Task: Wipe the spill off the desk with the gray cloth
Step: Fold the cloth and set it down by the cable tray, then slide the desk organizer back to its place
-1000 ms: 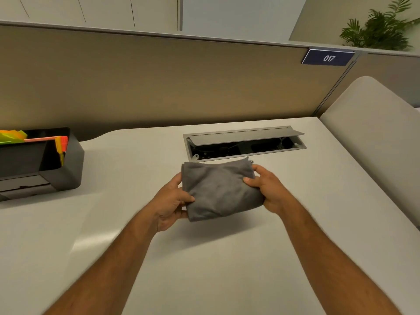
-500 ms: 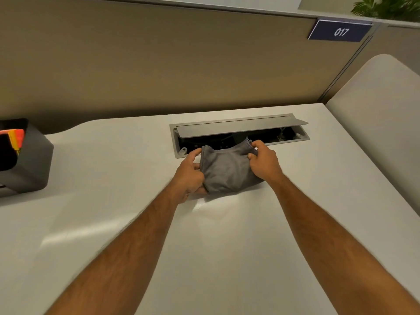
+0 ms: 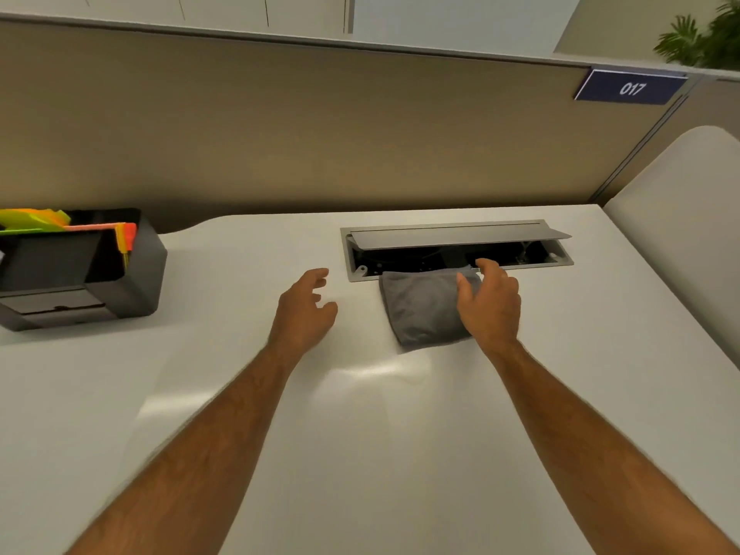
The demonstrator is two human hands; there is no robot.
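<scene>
Gray cloth (image 3: 424, 306) folded on the desk (image 3: 360, 434) just before the cable tray (image 3: 456, 246), soft, light, probably best pressed from above; right hand (image 3: 490, 304) resting on it with relaxed fingers, left hand (image 3: 306, 310) released, apart.

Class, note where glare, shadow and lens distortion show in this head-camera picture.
Head view: glare streaks the desk below the gray cloth; the black organizer casts a soft shadow; the partition's top edge bows; the plant is blurred.
</scene>
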